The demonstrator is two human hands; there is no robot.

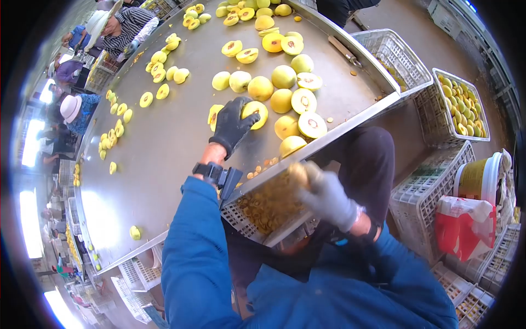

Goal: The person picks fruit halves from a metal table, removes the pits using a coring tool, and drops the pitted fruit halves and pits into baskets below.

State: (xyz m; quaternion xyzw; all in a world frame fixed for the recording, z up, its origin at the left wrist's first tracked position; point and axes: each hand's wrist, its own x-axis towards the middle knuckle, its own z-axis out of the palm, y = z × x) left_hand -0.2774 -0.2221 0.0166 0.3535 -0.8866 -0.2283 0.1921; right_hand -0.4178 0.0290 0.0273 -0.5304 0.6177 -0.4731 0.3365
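Observation:
My left hand (pixel 233 126), in a black glove, rests over the metal table, its fingers curled round a yellow peach half (pixel 255 114). Another cut peach piece (pixel 214 116) shows at the glove's left side. My right hand (pixel 329 200), in a grey glove, is blurred beside the table's near edge, above a crate of pits (pixel 268 208). Its fingers are bent in, with a tan blur at the tips; what they hold is unclear. Peach halves with the cut face up (pixel 312 125) and whole-looking peaches (pixel 284 77) lie just beyond my hands.
A wooden-handled tool (pixel 345 50) lies near the metal table's (pixel 186 137) right rim. White crates, one full of peaches (pixel 463 107), stand at the right, near a bucket (pixel 476 178) and a red bag (pixel 466 227). Co-workers (pixel 129 27) stand along the far side.

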